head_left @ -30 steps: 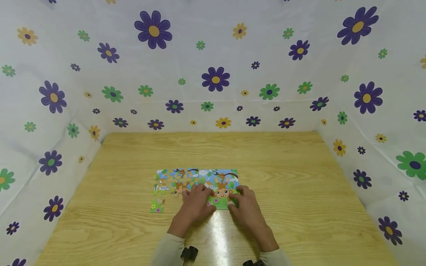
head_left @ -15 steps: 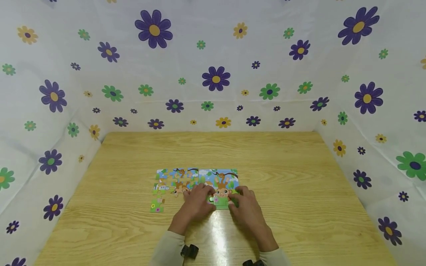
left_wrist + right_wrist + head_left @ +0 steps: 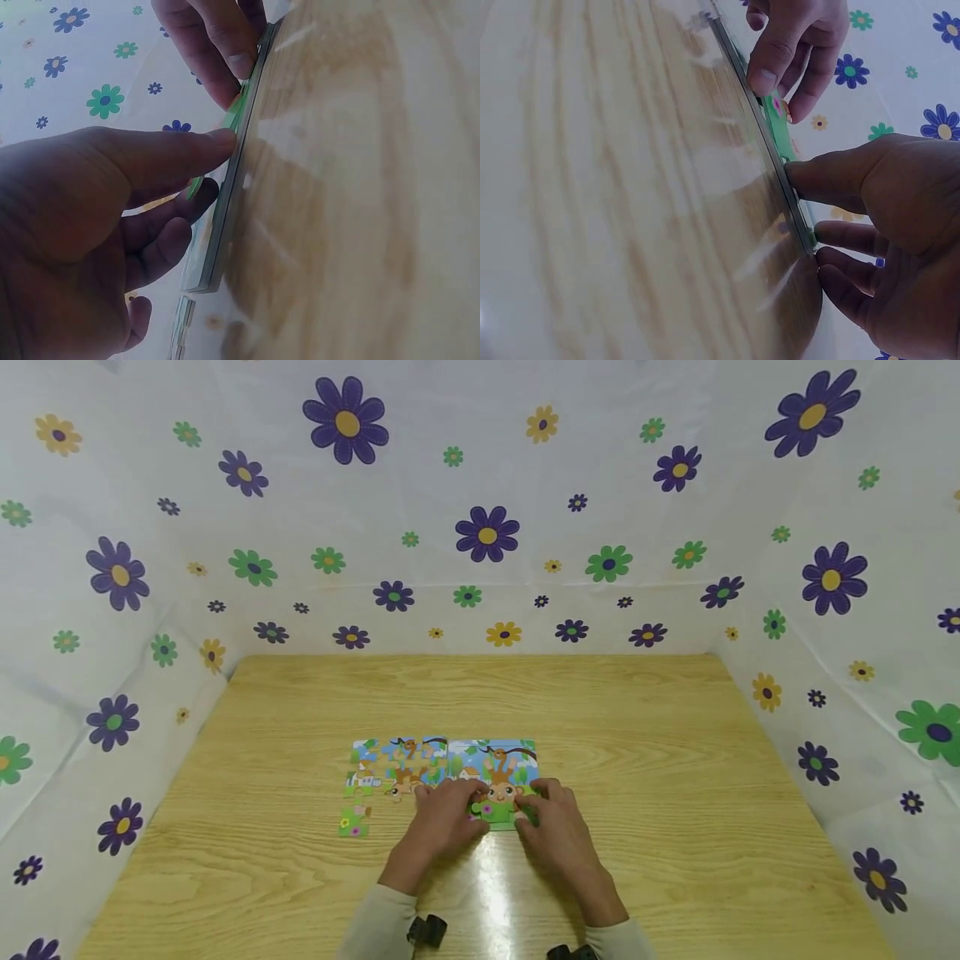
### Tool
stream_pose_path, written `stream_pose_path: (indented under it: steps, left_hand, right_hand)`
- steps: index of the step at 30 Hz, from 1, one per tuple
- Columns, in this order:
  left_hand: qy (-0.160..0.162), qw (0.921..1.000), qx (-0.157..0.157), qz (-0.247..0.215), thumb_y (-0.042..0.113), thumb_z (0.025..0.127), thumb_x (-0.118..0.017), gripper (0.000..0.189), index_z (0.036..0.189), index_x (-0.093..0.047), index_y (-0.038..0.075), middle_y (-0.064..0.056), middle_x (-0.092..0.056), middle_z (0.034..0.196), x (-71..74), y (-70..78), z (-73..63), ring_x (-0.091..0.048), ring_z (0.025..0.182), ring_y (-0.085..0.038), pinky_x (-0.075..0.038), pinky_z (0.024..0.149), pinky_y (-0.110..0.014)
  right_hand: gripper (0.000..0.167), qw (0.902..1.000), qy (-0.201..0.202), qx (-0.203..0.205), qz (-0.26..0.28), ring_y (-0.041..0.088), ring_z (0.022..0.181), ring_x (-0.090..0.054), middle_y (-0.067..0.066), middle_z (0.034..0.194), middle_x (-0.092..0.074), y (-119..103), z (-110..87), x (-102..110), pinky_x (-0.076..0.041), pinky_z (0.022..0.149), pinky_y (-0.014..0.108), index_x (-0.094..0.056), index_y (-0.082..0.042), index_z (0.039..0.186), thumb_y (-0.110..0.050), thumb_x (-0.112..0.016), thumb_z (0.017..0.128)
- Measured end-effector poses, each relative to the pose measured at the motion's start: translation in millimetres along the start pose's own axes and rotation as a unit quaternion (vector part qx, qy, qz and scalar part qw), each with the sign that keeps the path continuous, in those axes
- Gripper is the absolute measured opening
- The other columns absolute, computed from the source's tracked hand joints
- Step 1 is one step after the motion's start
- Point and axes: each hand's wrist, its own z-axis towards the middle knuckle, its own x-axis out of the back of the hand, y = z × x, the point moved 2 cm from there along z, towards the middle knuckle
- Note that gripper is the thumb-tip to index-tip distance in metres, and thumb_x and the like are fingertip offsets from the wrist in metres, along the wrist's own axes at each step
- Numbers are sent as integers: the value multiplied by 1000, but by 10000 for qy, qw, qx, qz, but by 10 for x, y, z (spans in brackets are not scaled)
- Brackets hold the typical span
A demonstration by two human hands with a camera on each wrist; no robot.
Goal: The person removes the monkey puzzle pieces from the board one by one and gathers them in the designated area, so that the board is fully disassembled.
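A green puzzle piece with a pink flower (image 3: 495, 812) lies between my two hands, over the lower part of a monkey picture board (image 3: 501, 752) in the head view. My left hand (image 3: 446, 817) has its thumb and fingertips at the left end of the piece. My right hand (image 3: 557, 827) pinches at its right end with thumb and forefinger. In the right wrist view the green piece (image 3: 780, 133) spans the gap between both thumbs, close above the board's edge (image 3: 761, 124). The left wrist view shows my left thumb (image 3: 180, 154) right at that edge.
Left of the board lie several puzzle pieces (image 3: 405, 750) with parts of the same monkey picture. A corner piece with flowers (image 3: 352, 823) is at their lower left. The wooden table (image 3: 637, 735) is bounded by a flower-printed cloth (image 3: 420, 468) behind and at both sides.
The green piece has shifted and tilted between my fingers, first upward over the monkey's mouth, then a little lower. Both hands stay almost in place; my left fingers move slightly rightward.
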Motion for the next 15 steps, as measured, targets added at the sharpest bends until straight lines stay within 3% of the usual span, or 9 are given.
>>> stream_pose_path:
  steps: [4, 9, 15]
  left_hand:
    - [260, 9995, -171, 88, 27, 76, -70, 41, 116, -69, 22, 7, -72, 98, 32, -1, -17, -63, 92, -17, -36, 84, -47]
    - [493, 9981, -350, 136, 29, 77, -72, 37, 112, -70, 18, 4, -68, 97, 75, -60, -55, -63, 88, -15, -50, 78, -36]
    - [559, 9976, -322, 263, 37, 79, -73, 37, 111, -68, 20, 4, -63, 104, 110, -143, -112, -59, 94, -17, -48, 81, -39]
  right_hand:
    - [28, 10000, 53, 50, 3, 33, 116, -51, 11, 128, -57, 4, 3, 1, -47, 92, 45, -74, -12, 111, -20, -74, 84]
    - [29, 9999, 67, 86, -6, 33, 116, -51, 11, 127, -57, 8, 6, -1, -46, 93, 45, -74, -12, 112, -20, -73, 84]
    - [28, 9999, 74, 123, -54, 34, 115, -52, 11, 127, -57, 17, 2, -3, -47, 91, 46, -74, -12, 112, -20, -73, 84]
